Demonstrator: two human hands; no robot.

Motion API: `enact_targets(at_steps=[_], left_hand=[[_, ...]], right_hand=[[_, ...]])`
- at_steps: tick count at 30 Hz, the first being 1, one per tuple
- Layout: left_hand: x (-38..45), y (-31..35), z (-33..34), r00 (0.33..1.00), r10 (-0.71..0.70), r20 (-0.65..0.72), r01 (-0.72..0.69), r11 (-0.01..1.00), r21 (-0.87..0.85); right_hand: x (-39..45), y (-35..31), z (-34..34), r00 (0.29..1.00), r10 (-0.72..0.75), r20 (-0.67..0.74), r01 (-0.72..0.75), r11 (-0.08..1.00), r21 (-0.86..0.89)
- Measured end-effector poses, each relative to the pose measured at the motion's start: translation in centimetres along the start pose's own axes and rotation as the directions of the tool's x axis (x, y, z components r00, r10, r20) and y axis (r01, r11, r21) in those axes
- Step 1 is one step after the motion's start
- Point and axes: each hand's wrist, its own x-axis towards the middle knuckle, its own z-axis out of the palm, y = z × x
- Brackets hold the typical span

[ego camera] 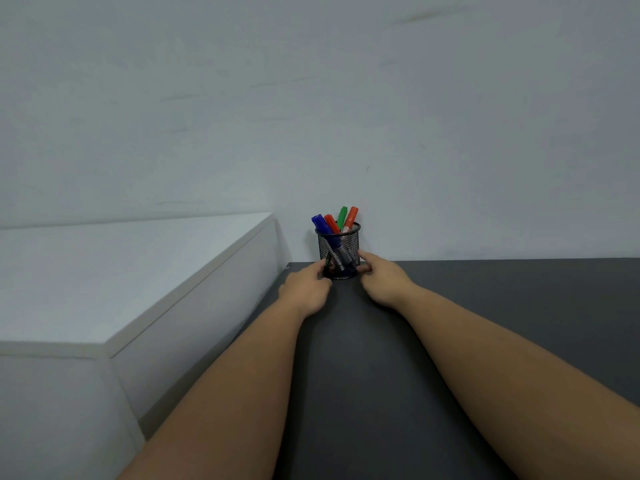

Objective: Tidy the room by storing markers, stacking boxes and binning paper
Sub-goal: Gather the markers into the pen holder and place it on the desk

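Black wire-mesh cylindrical pen cup (338, 252) stands at back edge of dark grey tabletop (485, 323), near pale wall. Blue, red, green, orange markers (335, 221) lean inside. Your left hand (304, 289) and right hand (382, 280) pinch cup base between fingertips — uneven push could tip cup, spill markers.

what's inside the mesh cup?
The mesh cup holds markers: blue, two red and green, caps sticking out above the rim. Lower barrels show only dimly through the mesh; the bottom is hidden, partly by the left hand and right hand.
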Motion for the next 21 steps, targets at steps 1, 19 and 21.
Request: enact_targets(at_steps=[1,19,21], left_hand=[[0.4,0.0,0.0,1.000,-0.003,0.003,0.003,1.000,0.030],[-13.2,0.3,-2.6,0.980,-0.025,0.199,-0.076,0.871,0.485],[-16.9,0.1,-3.8,0.971,-0.024,0.237,-0.097,0.868,0.487]], right_hand=[[0.4,0.2,0.1,1.000,0.003,-0.002,-0.003,1.000,-0.007],[-5.6,-1.6,-0.1,0.994,0.113,0.003,-0.095,0.850,-0.519],[-8.2,-2.3,-0.2,0.993,0.096,0.062,-0.050,0.850,-0.524]])
